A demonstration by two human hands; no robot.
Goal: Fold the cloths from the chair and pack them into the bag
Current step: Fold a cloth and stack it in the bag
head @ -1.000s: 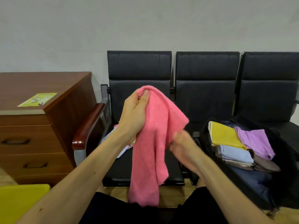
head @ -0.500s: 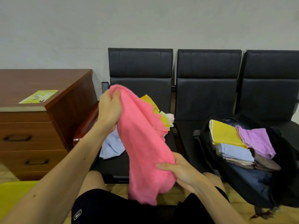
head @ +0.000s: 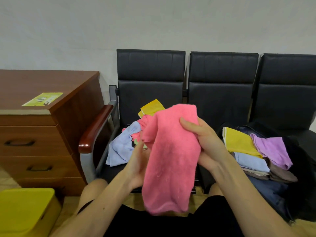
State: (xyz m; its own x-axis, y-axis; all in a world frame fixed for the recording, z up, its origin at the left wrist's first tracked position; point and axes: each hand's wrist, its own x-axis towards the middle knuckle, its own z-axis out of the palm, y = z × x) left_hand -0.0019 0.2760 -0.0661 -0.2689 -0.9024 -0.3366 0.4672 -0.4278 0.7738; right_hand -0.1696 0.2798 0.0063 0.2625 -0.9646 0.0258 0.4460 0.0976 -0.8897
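Note:
A pink cloth (head: 171, 159) hangs doubled over in front of me, above my lap. My right hand (head: 203, 142) grips its upper right part, thumb across the front. My left hand (head: 138, 163) is blurred at the cloth's left edge with fingers fairly straight against it. Behind, on the left chair's seat (head: 109, 170), lies a loose pile: a light blue cloth (head: 121, 147), a yellow cloth (head: 151, 106) and another pink one (head: 145, 120). To the right the dark bag (head: 301, 168) lies open on the middle seat, holding folded yellow (head: 239, 141), purple (head: 271, 151), blue and brown cloths.
A wooden drawer cabinet (head: 39, 137) with a green leaflet (head: 43, 99) stands at the left, beside the chair's wooden armrest (head: 95, 129). A yellow box (head: 25, 211) sits at the lower left on the floor. Black seat backs (head: 222, 82) line the grey wall.
The cloth has been doubled over. My right hand rose from the cloth's bottom edge to its top. My left hand dropped from the top corner to the cloth's left side.

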